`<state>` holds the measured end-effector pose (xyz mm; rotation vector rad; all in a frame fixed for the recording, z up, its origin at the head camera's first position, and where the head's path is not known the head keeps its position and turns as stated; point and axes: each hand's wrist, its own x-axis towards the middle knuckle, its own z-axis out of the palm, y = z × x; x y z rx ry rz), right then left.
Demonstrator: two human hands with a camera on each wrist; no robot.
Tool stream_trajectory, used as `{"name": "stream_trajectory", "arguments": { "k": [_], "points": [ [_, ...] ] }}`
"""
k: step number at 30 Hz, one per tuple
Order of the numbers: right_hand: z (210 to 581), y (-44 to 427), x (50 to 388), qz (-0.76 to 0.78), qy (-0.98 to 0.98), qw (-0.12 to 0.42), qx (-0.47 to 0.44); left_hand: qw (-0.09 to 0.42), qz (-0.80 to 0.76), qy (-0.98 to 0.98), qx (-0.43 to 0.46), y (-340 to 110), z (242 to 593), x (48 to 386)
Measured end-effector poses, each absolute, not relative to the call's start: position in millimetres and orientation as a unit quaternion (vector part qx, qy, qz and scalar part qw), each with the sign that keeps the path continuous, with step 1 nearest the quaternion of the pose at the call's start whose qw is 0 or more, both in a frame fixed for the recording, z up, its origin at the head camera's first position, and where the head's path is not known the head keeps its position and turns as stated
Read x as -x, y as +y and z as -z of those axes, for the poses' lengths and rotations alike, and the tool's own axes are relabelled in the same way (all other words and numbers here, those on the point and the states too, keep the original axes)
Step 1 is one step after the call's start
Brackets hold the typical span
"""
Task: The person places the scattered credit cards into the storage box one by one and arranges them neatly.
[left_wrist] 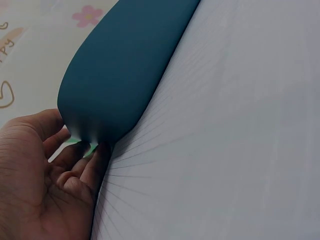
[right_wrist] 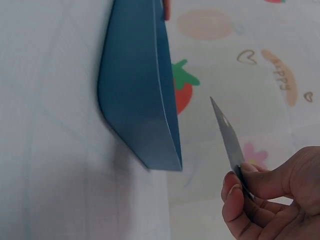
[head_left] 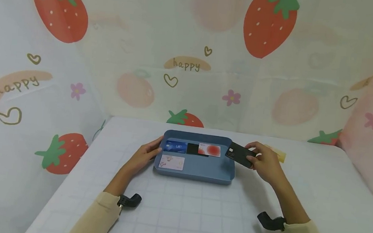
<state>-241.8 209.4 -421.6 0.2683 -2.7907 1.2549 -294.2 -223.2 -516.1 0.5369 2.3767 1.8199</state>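
A shallow blue tray (head_left: 201,174) stands on the table. In the head view my left hand (head_left: 146,153) rests against its left end, and the left wrist view shows the fingers (left_wrist: 97,170) touching the outer wall. My right hand (head_left: 264,162) pinches a black VIP card (head_left: 239,154) between thumb and fingers, tilted over the tray's right rim. Edge-on, the same card appears in the right wrist view, apart from the tray. Inside lie a blue VIP card (head_left: 175,146), a pale flowered card (head_left: 171,162) and a white-and-red card (head_left: 209,150) partly covering another black card (head_left: 192,149).
A yellow item (head_left: 279,154) lies behind my right hand, partly hidden by it. The table (head_left: 178,212) has a white cover with a faint grid. A cloth backdrop (head_left: 147,35) with printed strawberries rises behind and along the sides.
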Motion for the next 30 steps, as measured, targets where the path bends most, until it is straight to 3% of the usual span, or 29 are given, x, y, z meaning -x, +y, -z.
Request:
{"name": "stream_trajectory", "arguments": {
  "k": [30],
  "points": [
    [432,136,254,-0.352,-0.919,-0.044,-0.170,0.051,-0.609,0.771,-0.181,-225,514,291]
  ]
}}
